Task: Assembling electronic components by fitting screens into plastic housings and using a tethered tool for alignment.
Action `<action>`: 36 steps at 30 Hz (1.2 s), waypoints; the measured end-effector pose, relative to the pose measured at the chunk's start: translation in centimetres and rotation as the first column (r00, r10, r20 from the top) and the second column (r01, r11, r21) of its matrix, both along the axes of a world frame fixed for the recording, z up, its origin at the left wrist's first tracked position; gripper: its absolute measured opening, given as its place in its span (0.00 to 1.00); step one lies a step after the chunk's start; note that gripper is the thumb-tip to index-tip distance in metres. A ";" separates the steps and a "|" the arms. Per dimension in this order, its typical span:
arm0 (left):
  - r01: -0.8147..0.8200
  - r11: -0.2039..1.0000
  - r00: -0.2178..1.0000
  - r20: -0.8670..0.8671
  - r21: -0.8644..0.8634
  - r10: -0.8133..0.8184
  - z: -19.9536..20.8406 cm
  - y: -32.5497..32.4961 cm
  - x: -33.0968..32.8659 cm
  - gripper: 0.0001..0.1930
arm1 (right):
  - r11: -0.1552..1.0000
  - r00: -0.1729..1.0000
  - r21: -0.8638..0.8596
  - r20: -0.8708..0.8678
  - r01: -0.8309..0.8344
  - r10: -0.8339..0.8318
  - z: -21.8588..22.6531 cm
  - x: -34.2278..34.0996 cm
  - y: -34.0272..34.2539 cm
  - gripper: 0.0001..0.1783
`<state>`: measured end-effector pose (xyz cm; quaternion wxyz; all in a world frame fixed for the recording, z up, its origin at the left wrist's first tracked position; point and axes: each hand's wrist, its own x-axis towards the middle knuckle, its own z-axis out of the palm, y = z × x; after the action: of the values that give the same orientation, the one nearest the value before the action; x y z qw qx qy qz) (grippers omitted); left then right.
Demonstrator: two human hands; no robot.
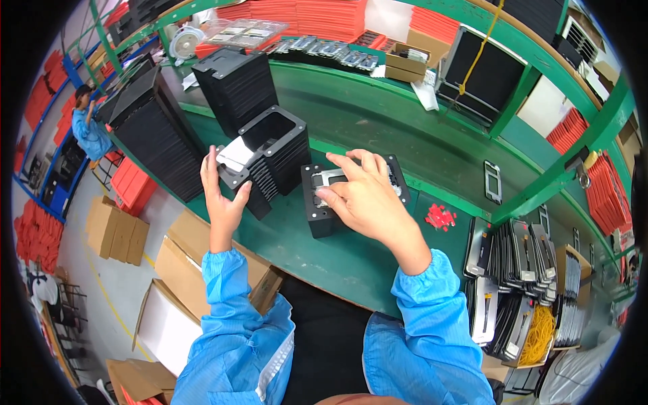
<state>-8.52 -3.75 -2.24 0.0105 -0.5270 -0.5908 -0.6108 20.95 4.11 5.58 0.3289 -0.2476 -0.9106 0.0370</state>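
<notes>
My left hand is closed around the near corner of a black plastic frame, its thumb in front and its fingers along the left side. That frame tops a short, uneven stack beside a taller stack of black frames with an open centre. Over a black rectangular block my right hand is bent, thumb and forefinger apart on a silvery metal frame lying in the block's top. Its palm and fingers hide much of that frame.
Tall black stacks stand at the left of the green bench. Small red pieces lie right of the block. Dark flat panels and yellow bands are at the right. A green post rises there; cardboard boxes stand below left.
</notes>
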 end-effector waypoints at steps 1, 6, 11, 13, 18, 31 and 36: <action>0.023 0.999 0.998 0.055 0.026 -0.024 -0.4 0.1 0.4 0.46 | 1.000 1.000 -0.003 0.000 0.020 -0.020 0.4 0.9 0.2 0.13; -0.091 0.923 0.992 -0.115 -0.373 0.052 -6.8 -4.9 1.6 0.43 | 0.909 0.915 -0.110 0.007 0.401 -0.403 3.1 8.2 0.1 0.16; -0.090 0.837 0.853 -0.476 -0.540 -0.216 -6.3 -9.5 7.2 0.41 | 0.478 0.482 -0.066 0.169 0.876 -0.860 -6.8 19.7 -2.7 0.28; 0.336 0.712 0.775 -0.249 -0.617 -0.582 -5.9 -10.7 7.5 0.45 | 0.362 0.355 -0.016 0.244 0.932 -0.902 -9.1 21.6 -3.1 0.31; 0.451 0.810 0.885 0.070 -0.374 -0.461 -1.8 -8.2 14.1 0.45 | 0.232 0.243 -0.071 0.306 0.970 -0.921 -11.0 21.3 -3.4 0.34; 0.783 0.578 0.611 0.457 -0.229 -0.647 -4.6 -7.8 10.6 0.35 | 0.607 0.551 -0.114 -0.317 0.786 -0.772 -7.2 18.1 -4.7 0.23; 0.825 0.566 0.538 0.329 -0.013 -0.776 -1.5 -7.0 19.2 0.41 | 0.940 0.853 -0.329 -0.460 0.092 -0.245 -3.7 9.0 -11.8 0.18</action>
<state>10.68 -10.78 -3.77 -0.4002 -0.6435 -0.3265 -0.5649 29.93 -7.74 1.86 0.5121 -0.3557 -0.7544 0.2054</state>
